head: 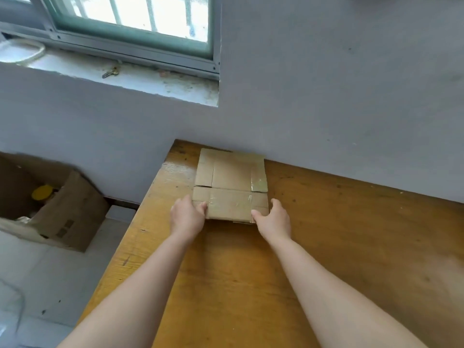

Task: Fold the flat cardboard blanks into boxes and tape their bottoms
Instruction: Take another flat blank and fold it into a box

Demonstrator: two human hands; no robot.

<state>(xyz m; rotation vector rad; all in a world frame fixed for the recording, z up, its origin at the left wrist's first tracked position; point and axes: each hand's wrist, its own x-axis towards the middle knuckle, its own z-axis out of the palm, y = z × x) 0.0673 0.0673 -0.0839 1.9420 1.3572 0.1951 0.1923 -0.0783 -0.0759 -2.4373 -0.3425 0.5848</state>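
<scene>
**Both hands on the flat cardboard**

Here we are at the wooden table (326, 234), and the cardboard blank (231, 179) lies flat on it at the far left corner, its far edge right up against the grey wall (326, 96). Glossy tape shines on its right side and across the near panel.

The left hand (187, 217) is at the near left corner, thumb on top of the cardboard and the other fingers tucked out of sight at the edge: it pinches the blank. The right hand (273, 219) mirrors it at the near right corner, thumb pressed on the top face and fingers curled round the side edge. Both forearms reach straight out over the tabletop.

Off to the left, down on the floor (37, 272), an open box (70, 214) stands with something yellow (42, 192) inside. Up above, a key (110, 72) lies on the window sill (155, 84) below the window (130, 16).
</scene>
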